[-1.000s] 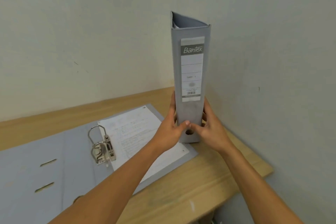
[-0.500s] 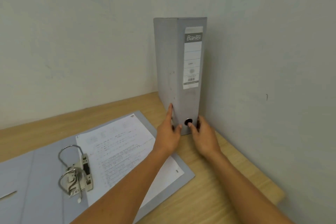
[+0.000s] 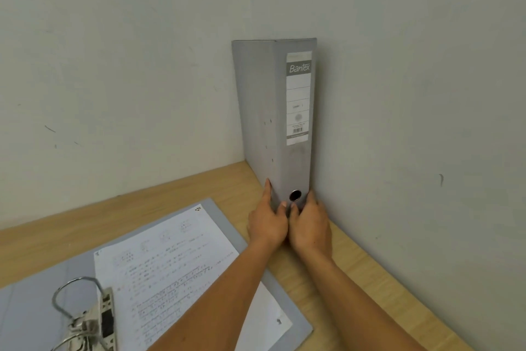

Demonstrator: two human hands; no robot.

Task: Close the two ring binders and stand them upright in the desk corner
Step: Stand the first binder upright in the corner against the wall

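An open grey binder (image 3: 199, 279) with printed sheets and steel rings lies flat on the wooden desk (image 3: 355, 279), and beyond it the left hand (image 3: 267, 225) and right hand (image 3: 311, 226) clasp the base of the closed grey binder (image 3: 279, 123), upright in the wall corner.

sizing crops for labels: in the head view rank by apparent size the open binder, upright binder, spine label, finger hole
1. open binder, cropped and nearer the camera
2. upright binder
3. spine label
4. finger hole

Light wooden bench (image 3: 336, 273) set into a room corner, its back and right edges meeting two pale grey-green walls (image 3: 113, 66); small dark scuff marks (image 3: 50, 129) on both wall surfaces.
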